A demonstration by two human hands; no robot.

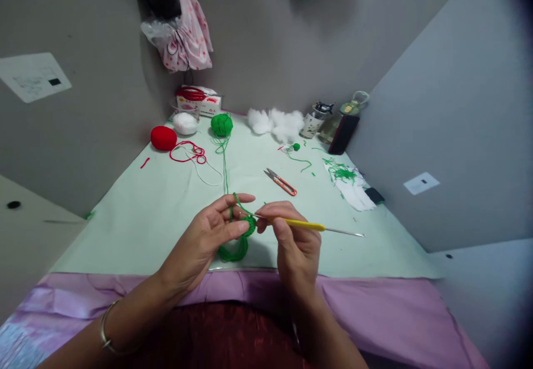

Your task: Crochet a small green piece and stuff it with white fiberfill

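Left fingers (237,213) pinching my green crochet piece (237,244), right fingers (270,222) closed around the yellow hook (306,225), working over the bench (145,219).

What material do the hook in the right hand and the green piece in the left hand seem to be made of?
The crochet hook: a thin, shiny grey shaft, probably metal, with a matte yellow grip, perhaps plastic or rubber. The green piece: soft yarn, fibre unclear, with looped stitches; its strand runs to the green yarn ball.
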